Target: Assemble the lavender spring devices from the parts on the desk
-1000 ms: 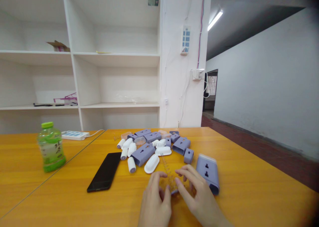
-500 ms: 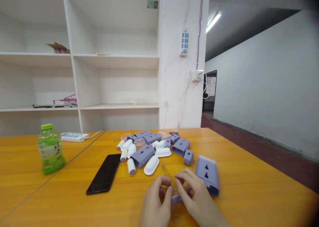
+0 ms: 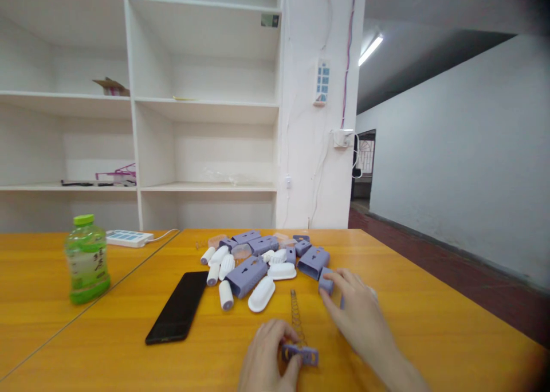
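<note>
Pinching a small purple plastic piece [image 3: 306, 355] near the front edge of the worktop [image 3: 429, 334], the left hand [image 3: 267, 359] is closed on it. A coil spring [image 3: 295, 314] runs from this piece toward the heap of purple and white parts [image 3: 253, 269]; I cannot tell whether it lies flat or stands. The right hand [image 3: 358, 317], fingers stretched and not closed, touches a purple cap [image 3: 324, 281] at the heap's near side. The step seems to be fetching a part. Grasping the cap calls for closing the fingertips without knocking the spring.
</note>
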Demonstrator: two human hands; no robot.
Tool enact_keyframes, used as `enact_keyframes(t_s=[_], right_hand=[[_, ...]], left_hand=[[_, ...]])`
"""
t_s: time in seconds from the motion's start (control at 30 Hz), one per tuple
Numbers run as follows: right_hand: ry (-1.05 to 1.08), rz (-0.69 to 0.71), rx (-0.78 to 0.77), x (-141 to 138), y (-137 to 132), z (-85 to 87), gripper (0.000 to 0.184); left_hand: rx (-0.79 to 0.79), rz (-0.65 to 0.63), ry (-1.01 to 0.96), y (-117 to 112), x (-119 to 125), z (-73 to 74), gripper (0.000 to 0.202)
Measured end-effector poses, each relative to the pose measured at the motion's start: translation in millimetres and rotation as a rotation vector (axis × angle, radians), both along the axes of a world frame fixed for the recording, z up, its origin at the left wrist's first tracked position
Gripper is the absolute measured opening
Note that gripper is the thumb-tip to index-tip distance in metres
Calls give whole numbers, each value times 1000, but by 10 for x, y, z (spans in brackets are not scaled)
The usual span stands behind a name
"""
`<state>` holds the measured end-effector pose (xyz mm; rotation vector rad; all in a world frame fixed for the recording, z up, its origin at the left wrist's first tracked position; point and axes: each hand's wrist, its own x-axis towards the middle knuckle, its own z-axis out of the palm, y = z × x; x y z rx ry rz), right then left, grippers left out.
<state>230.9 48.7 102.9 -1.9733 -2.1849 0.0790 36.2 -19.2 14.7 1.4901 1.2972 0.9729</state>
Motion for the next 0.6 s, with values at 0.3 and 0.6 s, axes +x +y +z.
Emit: enact_keyframes(t_s=[0.3, 0.6], right_hand=[[20, -43, -271, 252, 680, 76, 59], [81, -36, -321, 286, 678, -35, 62]], left_hand=[[59, 86, 76, -15, -357, 171, 37], [-66, -134, 154, 24, -359, 169, 52]])
